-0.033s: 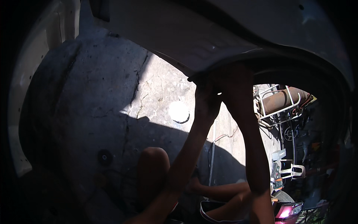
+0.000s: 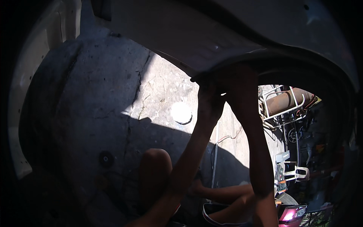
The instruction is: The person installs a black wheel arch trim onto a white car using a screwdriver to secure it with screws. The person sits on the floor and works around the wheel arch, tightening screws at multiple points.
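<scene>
In deep shade beneath a pale body panel (image 2: 177, 34) spanning 11 to 1 o'clock, a person with bared knees reaches both arms toward its lower edge. The left hand (image 2: 210, 94) and right hand (image 2: 240, 85) meet the dark underside at about 1 o'clock, just beside each other, a sliver of daylight between the wrists. The panel overhangs the worker, which probably explains the low posture and the arms stretched from 5 and 7 o'clock; two hands at one spot suggest that one steadies while the other works.

A glaring white round object (image 2: 181, 112) lies on the sunlit concrete floor (image 2: 166, 85) at the clock's centre, and a dark disc (image 2: 106, 159) rests in shadow toward 8 o'clock, both perhaps set within reach. A white metal frame (image 2: 302, 98) beside a rusty cylinder (image 2: 280, 104) stands at 3 o'clock, with a pale chair (image 2: 301, 173) at 4.

Shadow swallows the fingers: whether either hand is closed, spread or gripping something cannot be told, nor can any tool be made out. Glare wipes out the white object's surface, and the frame's rim cuts off the panel above.
</scene>
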Available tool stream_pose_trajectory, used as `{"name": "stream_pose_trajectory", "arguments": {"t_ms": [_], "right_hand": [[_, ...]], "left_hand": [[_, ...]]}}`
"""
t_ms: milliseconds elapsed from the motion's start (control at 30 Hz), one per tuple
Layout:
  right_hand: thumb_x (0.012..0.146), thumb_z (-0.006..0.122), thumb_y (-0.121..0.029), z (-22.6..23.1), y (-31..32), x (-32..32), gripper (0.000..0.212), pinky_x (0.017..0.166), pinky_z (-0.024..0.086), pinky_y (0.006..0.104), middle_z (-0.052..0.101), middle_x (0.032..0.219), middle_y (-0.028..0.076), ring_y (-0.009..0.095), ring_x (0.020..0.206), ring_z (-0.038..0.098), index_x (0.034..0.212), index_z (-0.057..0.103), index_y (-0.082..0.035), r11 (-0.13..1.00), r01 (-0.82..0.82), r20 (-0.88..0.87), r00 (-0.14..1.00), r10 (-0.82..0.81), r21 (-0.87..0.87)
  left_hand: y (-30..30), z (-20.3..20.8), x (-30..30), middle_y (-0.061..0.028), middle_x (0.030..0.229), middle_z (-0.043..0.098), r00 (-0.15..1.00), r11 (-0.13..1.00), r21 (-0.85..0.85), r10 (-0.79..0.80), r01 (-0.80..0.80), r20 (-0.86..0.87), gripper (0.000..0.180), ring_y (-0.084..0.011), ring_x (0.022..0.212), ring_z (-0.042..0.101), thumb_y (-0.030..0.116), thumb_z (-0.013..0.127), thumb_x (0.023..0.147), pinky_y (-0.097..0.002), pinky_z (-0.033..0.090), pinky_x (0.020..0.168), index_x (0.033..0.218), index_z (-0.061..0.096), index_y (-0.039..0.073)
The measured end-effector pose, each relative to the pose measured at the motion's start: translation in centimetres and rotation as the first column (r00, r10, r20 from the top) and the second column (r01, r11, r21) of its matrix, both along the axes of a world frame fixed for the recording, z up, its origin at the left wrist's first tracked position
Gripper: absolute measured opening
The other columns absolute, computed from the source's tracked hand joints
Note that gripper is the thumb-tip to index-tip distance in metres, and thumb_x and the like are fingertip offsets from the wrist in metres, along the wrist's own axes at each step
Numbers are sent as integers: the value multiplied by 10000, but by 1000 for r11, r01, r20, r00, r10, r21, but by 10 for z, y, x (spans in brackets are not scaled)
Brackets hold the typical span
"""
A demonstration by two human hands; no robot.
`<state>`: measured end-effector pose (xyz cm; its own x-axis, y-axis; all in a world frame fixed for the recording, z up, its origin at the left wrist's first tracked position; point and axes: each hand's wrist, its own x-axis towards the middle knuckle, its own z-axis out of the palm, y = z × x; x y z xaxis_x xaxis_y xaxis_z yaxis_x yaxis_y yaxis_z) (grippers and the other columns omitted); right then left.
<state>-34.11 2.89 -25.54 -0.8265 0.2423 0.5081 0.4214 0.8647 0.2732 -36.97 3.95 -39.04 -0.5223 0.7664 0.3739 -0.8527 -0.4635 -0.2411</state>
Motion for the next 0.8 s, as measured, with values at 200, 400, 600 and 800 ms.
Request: {"name": "stream_pose_trajectory", "arguments": {"t_ms": [200, 400, 600, 800], "right_hand": [[881, 642, -1, -2, 1, -5, 141, 590, 590, 304, 631, 1005, 124, 220, 805, 695, 1021, 653, 17, 975, -108, -66, 993, 97, -192], [761, 719, -94, 0, -2, -19, 171, 876, 475, 431, 634, 1045, 82, 270, 992, 619, 931, 700, -92, 955, -134, -11, 990, 142, 264], [727, 711, -136, -3, -8, -28, 183, 976, 371, 464, 637, 1065, 70, 300, 1086, 559, 910, 715, -137, 972, -71, -36, 996, 81, 224], [753, 696, -143, -5, -7, -24, 168, 1014, 350, 491, 625, 1157, 89, 314, 1140, 531, 918, 720, -133, 975, -2, 1, 1000, 2, 221]], "left_hand": [[-9, -4, -13, -93, 1236, 604, 952, 931, -290, 144, -223, -271, 324, -276, 1097, 626, 233, 581, 999, -462, 537, 880, 1299, 515, 130], [-4, 0, -14, -60, 1257, 587, 992, 977, -188, 84, -100, -91, 358, -206, 1140, 601, 204, 587, 997, -362, 536, 915, 1334, 503, 118], [1, -2, -15, -38, 1293, 564, 988, 997, 27, -80, 77, 132, 384, -171, 1176, 578, 172, 569, 1006, -315, 522, 949, 1374, 480, 108], [-9, 12, -18, -29, 1309, 553, 978, 989, -15, -141, 145, 154, 386, -164, 1197, 567, 160, 549, 1016, -319, 508, 981, 1390, 466, 113]]}}
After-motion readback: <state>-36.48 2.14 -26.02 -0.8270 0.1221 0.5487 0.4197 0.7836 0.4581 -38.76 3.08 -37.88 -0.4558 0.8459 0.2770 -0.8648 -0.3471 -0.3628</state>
